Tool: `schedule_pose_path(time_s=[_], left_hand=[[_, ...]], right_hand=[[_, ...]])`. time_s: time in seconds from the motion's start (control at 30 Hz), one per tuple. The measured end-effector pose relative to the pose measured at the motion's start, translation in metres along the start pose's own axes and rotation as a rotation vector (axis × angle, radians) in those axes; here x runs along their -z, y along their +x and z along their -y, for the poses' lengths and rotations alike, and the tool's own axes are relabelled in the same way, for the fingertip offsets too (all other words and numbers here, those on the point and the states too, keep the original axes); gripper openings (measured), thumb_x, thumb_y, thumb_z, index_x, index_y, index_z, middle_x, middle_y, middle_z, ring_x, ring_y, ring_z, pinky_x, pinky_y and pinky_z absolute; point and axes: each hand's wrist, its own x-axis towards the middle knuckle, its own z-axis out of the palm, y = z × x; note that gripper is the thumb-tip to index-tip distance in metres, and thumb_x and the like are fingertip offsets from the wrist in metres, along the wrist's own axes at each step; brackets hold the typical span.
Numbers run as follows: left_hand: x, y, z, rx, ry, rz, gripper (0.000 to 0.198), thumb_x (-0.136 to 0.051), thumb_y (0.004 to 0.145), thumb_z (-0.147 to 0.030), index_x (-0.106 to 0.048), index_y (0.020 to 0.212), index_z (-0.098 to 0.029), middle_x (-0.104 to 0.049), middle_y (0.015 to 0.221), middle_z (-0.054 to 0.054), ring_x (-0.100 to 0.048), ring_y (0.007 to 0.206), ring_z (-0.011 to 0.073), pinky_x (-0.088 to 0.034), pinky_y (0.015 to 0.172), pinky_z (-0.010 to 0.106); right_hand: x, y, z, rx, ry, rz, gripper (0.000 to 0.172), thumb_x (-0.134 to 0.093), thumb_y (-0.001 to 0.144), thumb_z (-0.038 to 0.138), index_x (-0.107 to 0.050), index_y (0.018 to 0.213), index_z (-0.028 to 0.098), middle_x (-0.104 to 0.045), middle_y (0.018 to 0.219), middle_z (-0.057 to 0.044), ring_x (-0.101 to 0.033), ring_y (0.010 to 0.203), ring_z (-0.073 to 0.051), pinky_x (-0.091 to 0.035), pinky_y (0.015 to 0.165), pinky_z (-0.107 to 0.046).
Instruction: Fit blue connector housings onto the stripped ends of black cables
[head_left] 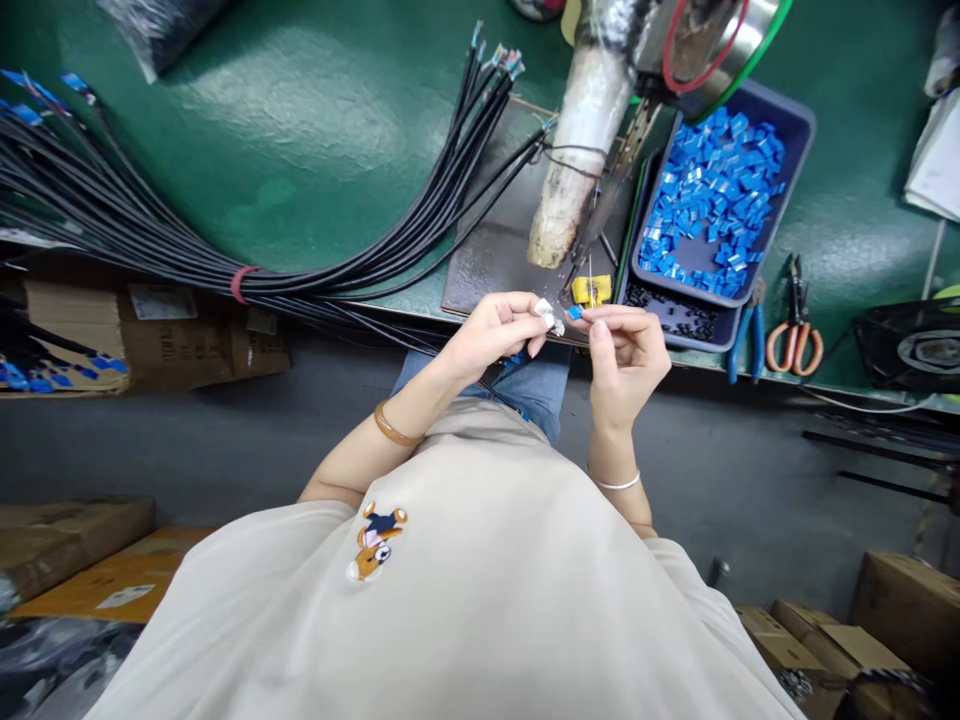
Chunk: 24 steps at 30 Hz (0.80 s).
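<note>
Blue connector, small and near the centre of the frame, sits at the fingertips of the right hand; thumb and forefinger of that hand are pinched together on it, while the other fingers curl in towards the palm; just to its left, the left hand has thumb and forefinger closed on a small white piece, whose exact shape is too small to tell; the two pieces are near each other, with a narrow gap between them.

Just above the right fingertips lies a yellow block, at the lower edge of a dark board; over the board, at the upper centre, slants a wrapped white tube; right of it, in the upper right, a grey tray holds many loose blue pieces, and black bits show in a tray partly beneath it; blue-handled pliers and an orange-handled tool lie beside the trays, towards the right.

A bundle of black cables, gathered by a red tie, sweeps from the left edge to the upper centre across the green tabletop; cardboard boxes stand at the left, below the tabletop's edge.
</note>
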Motion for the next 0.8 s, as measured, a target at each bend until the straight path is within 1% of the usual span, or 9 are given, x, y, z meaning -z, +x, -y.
schedule_pose_path(time_s=[0.23,0.4,0.53,0.63,0.8], left_hand=[[0.0032,0.0001,0.0003,0.007,-0.032,0.026,0.019,-0.068,0.077,-0.027,-0.056,0.073,-0.013,-0.057,0.054,-0.002,-0.024,0.038,-0.0009,-0.007,0.041,0.020],[0.0031,-0.0002,-0.0008,0.035,-0.051,0.041,0.014,-0.066,0.076,-0.023,-0.058,0.074,-0.011,-0.057,0.053,-0.001,-0.024,0.037,-0.0010,-0.006,0.041,0.021],[0.0023,0.0005,-0.0016,0.059,-0.056,0.047,0.015,-0.067,0.075,-0.023,-0.059,0.073,-0.011,-0.056,0.051,-0.001,-0.024,0.036,-0.0010,-0.005,0.041,0.021],[0.0017,0.0004,-0.0008,0.046,-0.050,0.039,0.016,-0.067,0.075,-0.023,-0.057,0.073,-0.012,-0.056,0.051,-0.002,-0.024,0.036,-0.0009,-0.006,0.040,0.021],[0.0017,-0.0013,0.0009,0.023,-0.029,0.034,0.016,-0.066,0.077,-0.025,-0.055,0.076,-0.014,-0.056,0.053,-0.003,-0.023,0.038,-0.0005,-0.007,0.040,0.020]], right_hand=[[-0.0021,-0.0006,-0.0032,0.007,0.081,0.002,0.007,-0.056,0.093,0.027,-0.053,0.088,0.024,-0.064,0.094,-0.001,-0.072,0.086,-0.014,-0.062,0.078,-0.033],[-0.0004,-0.0013,-0.0018,-0.014,0.053,0.017,0.009,-0.055,0.093,0.030,-0.052,0.088,0.024,-0.064,0.095,-0.002,-0.072,0.088,-0.015,-0.063,0.076,-0.033],[0.0013,-0.0024,0.0019,-0.004,0.094,0.043,0.007,-0.058,0.091,0.028,-0.055,0.086,0.023,-0.065,0.095,-0.001,-0.071,0.086,-0.014,-0.062,0.077,-0.032],[0.0013,-0.0024,0.0022,0.008,0.154,0.030,0.005,-0.061,0.090,0.024,-0.059,0.085,0.023,-0.066,0.092,0.000,-0.071,0.082,-0.013,-0.062,0.075,-0.030],[0.0011,-0.0017,-0.0029,0.015,0.201,0.018,0.005,-0.063,0.089,0.024,-0.060,0.085,0.022,-0.067,0.090,0.000,-0.072,0.080,-0.013,-0.062,0.071,-0.027]])
